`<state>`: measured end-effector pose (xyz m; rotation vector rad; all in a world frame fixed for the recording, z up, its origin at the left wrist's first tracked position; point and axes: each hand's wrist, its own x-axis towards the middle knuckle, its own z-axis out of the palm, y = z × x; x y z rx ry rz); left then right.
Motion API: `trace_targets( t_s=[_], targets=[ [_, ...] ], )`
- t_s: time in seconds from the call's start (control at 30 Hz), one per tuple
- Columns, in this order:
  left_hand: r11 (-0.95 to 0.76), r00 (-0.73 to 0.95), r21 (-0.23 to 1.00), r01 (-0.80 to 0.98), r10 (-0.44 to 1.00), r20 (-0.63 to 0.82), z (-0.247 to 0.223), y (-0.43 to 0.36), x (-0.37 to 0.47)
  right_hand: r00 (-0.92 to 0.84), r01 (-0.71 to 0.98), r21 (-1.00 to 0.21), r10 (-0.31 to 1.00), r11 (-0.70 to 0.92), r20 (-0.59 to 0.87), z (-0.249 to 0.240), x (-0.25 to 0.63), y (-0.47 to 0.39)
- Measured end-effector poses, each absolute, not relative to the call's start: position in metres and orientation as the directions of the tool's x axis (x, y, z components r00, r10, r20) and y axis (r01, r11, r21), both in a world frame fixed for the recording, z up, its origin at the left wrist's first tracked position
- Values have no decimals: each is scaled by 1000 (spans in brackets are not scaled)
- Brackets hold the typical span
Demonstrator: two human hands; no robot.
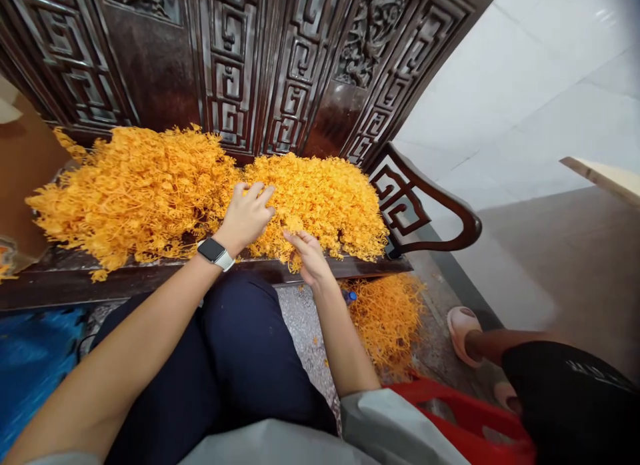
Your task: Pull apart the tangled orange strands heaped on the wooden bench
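Two heaps of orange plastic pieces lie on a dark carved wooden bench [165, 272]. The left heap [135, 192] is looser, while the right heap [325, 198] looks more compact. My left hand [250, 212], with a watch [214, 252] on its wrist, is over the place where the heaps meet, its fingers apart and bent. At the front edge of the right heap, my right hand [307, 252] has thumb and fingers together on a small orange piece [294, 260].
Orange strands [387, 318] are piled on the floor beside a blue bottle cap [353, 296]. A red plastic item [465, 412] stands at the lower right, near another person's leg and pink shoe [464, 332]. At the left are a cardboard box [30, 165] and blue sheeting [35, 365].
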<state>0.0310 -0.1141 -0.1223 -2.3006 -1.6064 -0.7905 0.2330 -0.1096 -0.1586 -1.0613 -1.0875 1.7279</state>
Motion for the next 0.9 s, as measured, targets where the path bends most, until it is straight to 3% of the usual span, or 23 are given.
trace_targets(
  t_s=[0.2, 0.5, 0.67, 0.73, 0.83, 0.9],
  targets=[
    [-391, 244, 189, 901, 816, 523, -131, -98, 8, -449, -287, -805, 815, -519, -366, -169, 233, -132],
    [-350, 154, 294, 890, 835, 528, -139, -84, -1, -695, -358, -677, 667, -643, -266, -147, 223, -158],
    [-5, -179, 373, 928, 871, 457, -152, -72, -53, -916, -112, -784, 370, -610, -157, -139, 230, -211],
    [83, -280, 407, 910, 846, 453, -159, -75, -78, -907, -79, -816, 381, -572, -180, -136, 239, -224],
    [93, -304, 427, 899, 835, 458, -167, -85, -99, -863, 8, -905, 454, -425, -220, -128, 254, -216],
    [108, -312, 419, 902, 834, 456, -168, -89, -102, -862, 0, -954, 484, -298, -151, -122, 261, -193]
  ],
)
